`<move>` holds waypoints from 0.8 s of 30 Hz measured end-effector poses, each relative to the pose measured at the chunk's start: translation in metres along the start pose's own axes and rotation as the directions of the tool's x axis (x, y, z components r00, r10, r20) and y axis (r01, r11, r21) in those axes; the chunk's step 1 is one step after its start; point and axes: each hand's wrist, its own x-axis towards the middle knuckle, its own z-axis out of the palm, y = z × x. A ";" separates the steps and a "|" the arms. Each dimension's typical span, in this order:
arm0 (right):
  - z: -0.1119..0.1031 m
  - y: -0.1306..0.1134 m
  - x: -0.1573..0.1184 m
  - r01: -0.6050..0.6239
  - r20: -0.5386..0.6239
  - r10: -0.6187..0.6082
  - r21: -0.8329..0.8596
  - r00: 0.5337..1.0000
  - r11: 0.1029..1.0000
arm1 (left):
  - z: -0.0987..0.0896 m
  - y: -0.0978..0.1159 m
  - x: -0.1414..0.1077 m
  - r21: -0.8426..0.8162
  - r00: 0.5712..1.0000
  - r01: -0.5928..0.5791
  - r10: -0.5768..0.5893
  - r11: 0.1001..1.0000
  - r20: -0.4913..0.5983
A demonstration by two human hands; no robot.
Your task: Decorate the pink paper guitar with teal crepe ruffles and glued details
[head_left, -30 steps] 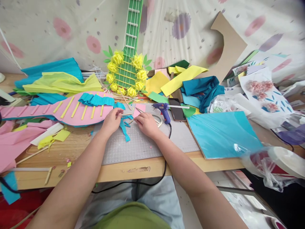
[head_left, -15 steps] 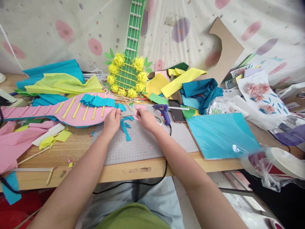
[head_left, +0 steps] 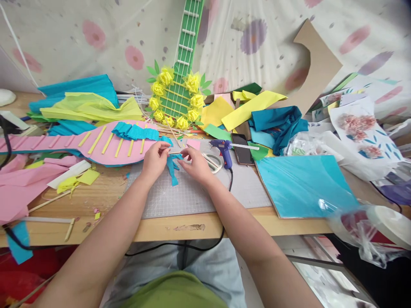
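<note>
Shows pink paper (head_left: pixel 28 184) heaped on the desk (head_left: pixel 154 229), well left of the mat (head_left: pixel 180 201). Has nearer in a flat pink guitar (head_left: pixel 96 151), reaching to the mat's back left corner and bearing yellow bars (head_left: pixel 97 139) and a blue paper ruffle (head_left: pixel 136 132). Pinches a short thin stick (head_left: pixel 175 152) over the back part of the mat with the left hand (head_left: pixel 156 159), thumb and fingertips closed on its left end. Shows blue paper strips (head_left: pixel 174 179) just below, lying on the mat. Has a green guitar (head_left: pixel 180 92) upright behind the mat. Brings the right hand (head_left: pixel 195 162) near the stick's other end over the mat, fingers curled and slightly parted; cannot tell whether gripping it. Shows farther right a glue gun (head_left: pixel 225 154) on the mat, a phone (head_left: pixel 243 150) at its back right edge, and a blue sheet (head_left: pixel 308 184) just right of the mat
</note>
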 end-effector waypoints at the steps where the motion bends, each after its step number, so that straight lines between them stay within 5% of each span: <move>1: 0.004 -0.003 0.002 -0.009 0.023 0.008 0.067 1.000 0.998 | 0.002 0.000 0.000 -0.072 1.000 0.003 -0.003 0.997 0.002; 5: 0.017 -0.005 0.012 -0.105 0.093 0.085 0.234 0.992 0.967 | 0.009 0.002 0.000 -0.315 0.996 0.090 -0.077 0.945 0.054; 10: 0.015 0.004 0.014 -0.186 0.073 0.174 0.222 0.982 0.957 | 0.011 0.004 0.001 -0.421 0.991 0.126 -0.133 0.898 0.014; 24: 0.001 0.013 0.017 -0.219 -0.032 0.221 0.069 0.975 0.973 | -0.003 0.000 0.006 -0.203 0.969 0.089 -0.132 0.975 -0.208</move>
